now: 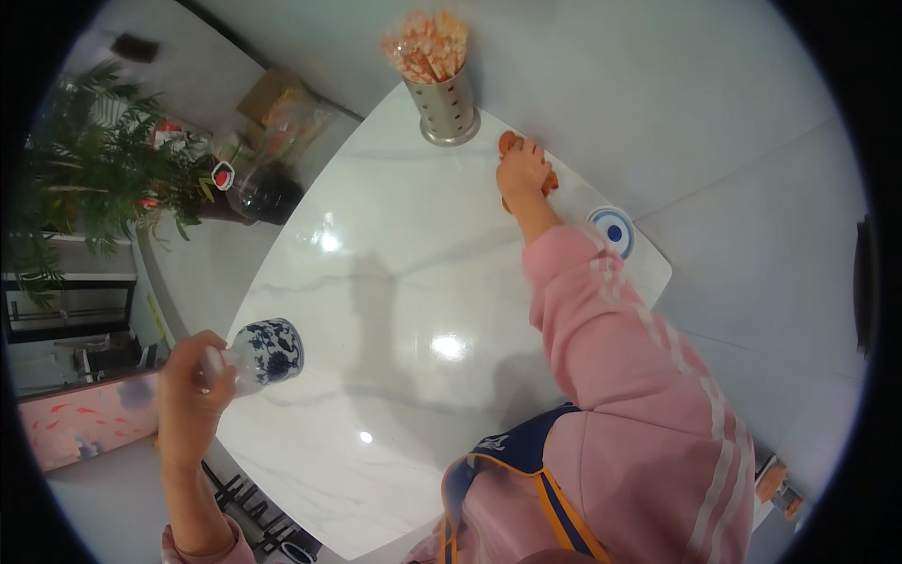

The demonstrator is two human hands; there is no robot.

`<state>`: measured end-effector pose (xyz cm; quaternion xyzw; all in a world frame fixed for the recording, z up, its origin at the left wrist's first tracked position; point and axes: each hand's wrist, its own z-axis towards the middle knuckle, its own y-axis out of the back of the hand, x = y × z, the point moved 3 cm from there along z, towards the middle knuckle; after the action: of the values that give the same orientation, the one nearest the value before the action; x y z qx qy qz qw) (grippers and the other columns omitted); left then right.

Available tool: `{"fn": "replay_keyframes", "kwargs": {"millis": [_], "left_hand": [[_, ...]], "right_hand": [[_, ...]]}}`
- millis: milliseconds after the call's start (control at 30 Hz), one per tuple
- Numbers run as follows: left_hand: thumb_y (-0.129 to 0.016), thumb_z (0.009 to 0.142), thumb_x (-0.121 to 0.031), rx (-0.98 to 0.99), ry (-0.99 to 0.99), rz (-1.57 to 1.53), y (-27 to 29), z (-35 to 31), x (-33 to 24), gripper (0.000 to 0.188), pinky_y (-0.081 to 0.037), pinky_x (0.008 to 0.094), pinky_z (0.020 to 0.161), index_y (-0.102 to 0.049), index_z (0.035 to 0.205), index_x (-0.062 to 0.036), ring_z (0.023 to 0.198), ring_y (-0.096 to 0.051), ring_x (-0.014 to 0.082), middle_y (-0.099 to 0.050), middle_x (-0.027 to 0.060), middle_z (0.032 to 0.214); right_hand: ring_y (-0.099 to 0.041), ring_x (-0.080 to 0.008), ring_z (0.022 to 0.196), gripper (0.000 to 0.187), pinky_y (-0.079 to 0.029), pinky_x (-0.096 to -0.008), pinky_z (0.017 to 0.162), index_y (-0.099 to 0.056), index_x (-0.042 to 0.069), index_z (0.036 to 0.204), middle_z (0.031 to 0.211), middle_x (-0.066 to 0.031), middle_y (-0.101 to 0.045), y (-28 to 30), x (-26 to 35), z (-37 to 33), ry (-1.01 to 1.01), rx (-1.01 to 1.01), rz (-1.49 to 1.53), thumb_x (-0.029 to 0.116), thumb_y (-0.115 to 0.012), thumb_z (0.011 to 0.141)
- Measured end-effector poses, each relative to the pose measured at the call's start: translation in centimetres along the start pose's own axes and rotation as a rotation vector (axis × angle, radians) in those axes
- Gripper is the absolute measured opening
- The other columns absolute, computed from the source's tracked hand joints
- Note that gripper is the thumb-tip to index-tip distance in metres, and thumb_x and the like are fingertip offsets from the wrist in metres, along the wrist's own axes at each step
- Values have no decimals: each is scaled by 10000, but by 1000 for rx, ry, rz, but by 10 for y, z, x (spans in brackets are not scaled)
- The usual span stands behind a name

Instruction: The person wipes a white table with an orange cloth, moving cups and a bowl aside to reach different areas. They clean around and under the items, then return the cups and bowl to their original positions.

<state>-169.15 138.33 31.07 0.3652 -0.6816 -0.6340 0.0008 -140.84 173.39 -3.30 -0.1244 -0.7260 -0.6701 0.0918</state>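
Note:
My left hand (193, 390) is closed around the pale neck of a bottle (272, 352) with a blue-and-white floral band. The bottle is tilted over the table's left edge, its patterned end towards the middle. With my right arm stretched to the far right, my right hand (526, 174) presses an orange-brown cloth (508, 143) onto the white table (404, 226) beside the wall. Most of the cloth is hidden under the hand. A round white piece with blue rings (612, 232) sits close to my right forearm.
At the far corner stands a perforated metal holder (447, 108) full of wrapped chopsticks (427, 47). The wall (601, 85) borders the table's far right side. Left of the table are a large dark bottle (266, 191) with a red-and-white cap, a cardboard box (271, 99) and a leafy plant (94, 174).

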Motion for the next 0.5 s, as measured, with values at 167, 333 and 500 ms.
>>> {"fn": "replay_keyframes", "kwargs": {"millis": [167,333,500], "left_hand": [[-648,756,34,-6,-9,27,1,1,-5,252,-353,196,559,-597,989,-48,647,-410,44,-484,-14,789],[-648,764,17,22,42,31,7,3,-13,260,-359,196,587,-598,1010,-50,667,-414,55,-519,-3,814],[-653,762,-35,43,-102,86,15,3,-39,245,-391,228,610,-601,1002,-31,673,-445,87,-537,28,804]], "right_hand": [[-441,-286,1094,352,-357,-441,863,-550,37,1117,1146,-75,-498,-13,-11,-65,168,-218,-27,144,-554,781],[-509,-259,923,233,-377,-403,737,-550,87,950,972,-74,-532,-13,-6,-177,547,-150,483,63,-502,724],[-495,-247,1066,395,-381,-394,818,-591,101,1059,1039,-35,-543,16,-9,-291,854,128,223,110,-659,669]]}}
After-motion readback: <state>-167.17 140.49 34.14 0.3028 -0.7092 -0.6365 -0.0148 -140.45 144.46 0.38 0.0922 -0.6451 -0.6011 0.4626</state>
